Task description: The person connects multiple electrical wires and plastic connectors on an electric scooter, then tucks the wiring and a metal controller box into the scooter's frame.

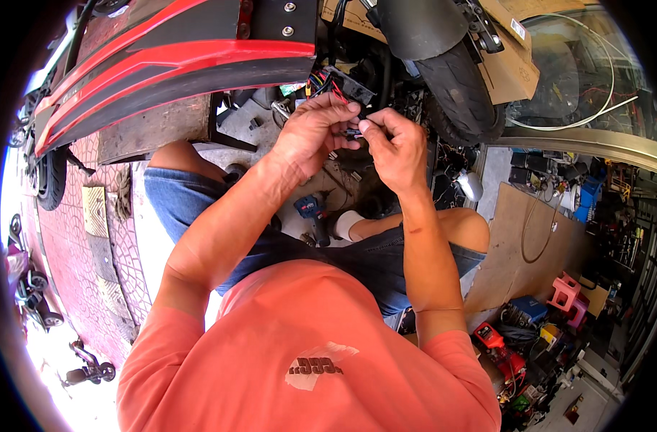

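Note:
My left hand [315,131] and my right hand [397,150] meet in front of me, fingers pinched together. Between their fingertips is a small dark piece that looks like a wire connector [353,132]; its details are too small to make out. Just beyond my hands, red wires [337,89] come out of an opened black housing [353,85] on a scooter. The scooter's red and black deck [191,57] stretches off to the left, and its front tyre [454,83] stands on the right under a dark fender [422,27].
A blue and black power drill [312,209] rests on the floor between my legs. Left of my knee is a low wooden bench [154,133] under the deck. Cardboard [512,72] and a glass case [573,65] lie right of the tyre. Tools and a pink stool [564,291] crowd the lower right.

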A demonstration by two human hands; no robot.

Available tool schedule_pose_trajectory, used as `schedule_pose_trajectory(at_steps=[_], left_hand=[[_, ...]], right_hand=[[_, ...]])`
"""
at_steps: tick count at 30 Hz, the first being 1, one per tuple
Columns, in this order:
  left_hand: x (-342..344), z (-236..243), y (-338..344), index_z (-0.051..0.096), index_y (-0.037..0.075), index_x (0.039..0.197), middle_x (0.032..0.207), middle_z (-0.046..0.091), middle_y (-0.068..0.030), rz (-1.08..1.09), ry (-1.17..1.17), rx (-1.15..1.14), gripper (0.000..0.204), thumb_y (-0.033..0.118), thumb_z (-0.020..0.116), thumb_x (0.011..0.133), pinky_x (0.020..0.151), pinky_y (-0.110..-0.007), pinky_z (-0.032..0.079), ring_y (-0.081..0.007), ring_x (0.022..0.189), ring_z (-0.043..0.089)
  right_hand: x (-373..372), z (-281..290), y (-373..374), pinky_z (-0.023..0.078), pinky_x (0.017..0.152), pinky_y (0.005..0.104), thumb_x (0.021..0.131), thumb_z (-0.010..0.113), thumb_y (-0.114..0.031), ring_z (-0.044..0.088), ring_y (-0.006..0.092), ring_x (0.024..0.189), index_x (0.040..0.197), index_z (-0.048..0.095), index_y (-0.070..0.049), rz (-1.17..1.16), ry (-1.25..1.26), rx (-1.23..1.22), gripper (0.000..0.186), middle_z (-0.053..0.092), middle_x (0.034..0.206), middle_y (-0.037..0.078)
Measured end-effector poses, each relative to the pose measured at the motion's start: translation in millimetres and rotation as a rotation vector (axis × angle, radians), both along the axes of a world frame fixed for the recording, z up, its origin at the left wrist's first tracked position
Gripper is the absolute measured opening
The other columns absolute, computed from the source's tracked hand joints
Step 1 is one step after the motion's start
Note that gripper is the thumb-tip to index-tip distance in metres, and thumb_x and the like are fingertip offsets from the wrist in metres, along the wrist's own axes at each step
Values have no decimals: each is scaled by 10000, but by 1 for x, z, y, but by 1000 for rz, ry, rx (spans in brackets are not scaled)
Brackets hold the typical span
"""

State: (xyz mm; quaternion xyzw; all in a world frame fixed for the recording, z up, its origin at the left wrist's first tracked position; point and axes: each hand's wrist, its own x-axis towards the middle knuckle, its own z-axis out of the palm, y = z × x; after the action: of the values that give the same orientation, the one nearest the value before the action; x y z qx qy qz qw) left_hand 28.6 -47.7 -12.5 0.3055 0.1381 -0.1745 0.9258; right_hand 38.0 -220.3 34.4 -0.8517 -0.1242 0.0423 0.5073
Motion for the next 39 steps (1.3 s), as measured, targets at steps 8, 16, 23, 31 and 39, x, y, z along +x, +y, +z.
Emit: schedule_pose_trajectory(at_steps=[8, 16, 23, 31, 39], left_hand=[[-4, 3, 9, 691, 38, 1053, 985, 723, -61, 8, 10, -4, 88, 69, 705, 973, 760, -367, 638, -208, 898, 722], [-5, 2, 12, 671, 32, 1048, 979, 719, -69, -6, -10, 5, 96, 59, 714, 966, 702, -362, 646, -210, 850, 731], [-3, 0, 15, 658, 46, 1101, 998, 723, -87, -44, 34, -83, 133, 49, 691, 973, 737, -389, 640, -247, 850, 742], [-3, 4, 17, 669, 40, 1069, 952, 728, -79, -26, 60, -145, 92, 99, 654, 1000, 699, -379, 631, -224, 791, 735], [-2, 7, 17, 684, 53, 1040, 933, 729, -65, -45, 94, -49, 88, 130, 662, 1003, 675, -357, 614, -199, 789, 731]], right_hand=[[6, -8, -16, 463, 582, 236, 976, 571, -25, 588, 79, 618, 1027, 718, 40, 98, 378, 306, 169, 708, 745, 64], [-4, 3, -20, 498, 640, 232, 952, 597, -11, 622, 79, 703, 1115, 678, 29, 96, 296, 388, 186, 721, 856, 62], [-12, 4, -14, 485, 709, 214, 949, 706, -17, 601, 39, 793, 1073, 683, 11, 140, 120, 219, 130, 693, 875, 11], [-13, -3, -3, 470, 621, 230, 952, 732, -53, 571, 34, 715, 955, 696, 6, 38, 3, 220, 69, 679, 789, 15], [-12, -19, -6, 443, 652, 183, 994, 698, -54, 566, 20, 731, 1042, 680, 20, 24, 41, 304, 90, 675, 838, -7]])
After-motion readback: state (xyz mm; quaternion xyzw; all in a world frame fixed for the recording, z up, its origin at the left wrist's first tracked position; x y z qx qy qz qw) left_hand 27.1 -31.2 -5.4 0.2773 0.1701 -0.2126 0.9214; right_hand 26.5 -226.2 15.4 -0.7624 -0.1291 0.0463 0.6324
